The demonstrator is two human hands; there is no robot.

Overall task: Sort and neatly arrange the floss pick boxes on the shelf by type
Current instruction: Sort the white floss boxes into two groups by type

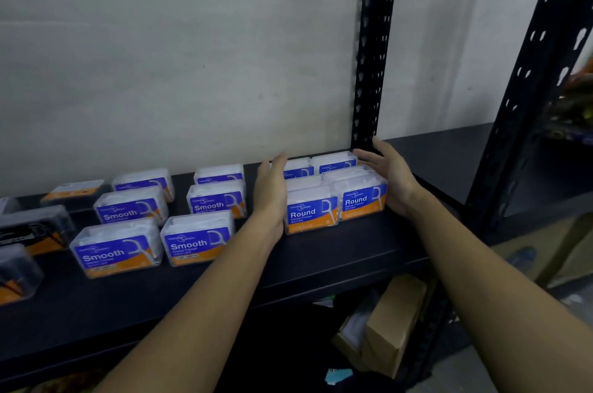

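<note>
Both open hands, left hand [272, 190] and right hand [390, 177], flank the Round boxes [337, 200] at the shelf's [321, 264] right end, gripping nothing; uneven squeezing could skew the rows.

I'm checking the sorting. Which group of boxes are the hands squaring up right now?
The Round boxes at the shelf's right end: left hand and right hand flank them. The Smooth boxes sit untouched to the left.

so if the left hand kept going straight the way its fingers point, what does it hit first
Probably the back wall. The left hand lies flat against the side of the Round boxes, fingers pointing back along them; the shelf ahead looks free, though depth is unclear.
</note>
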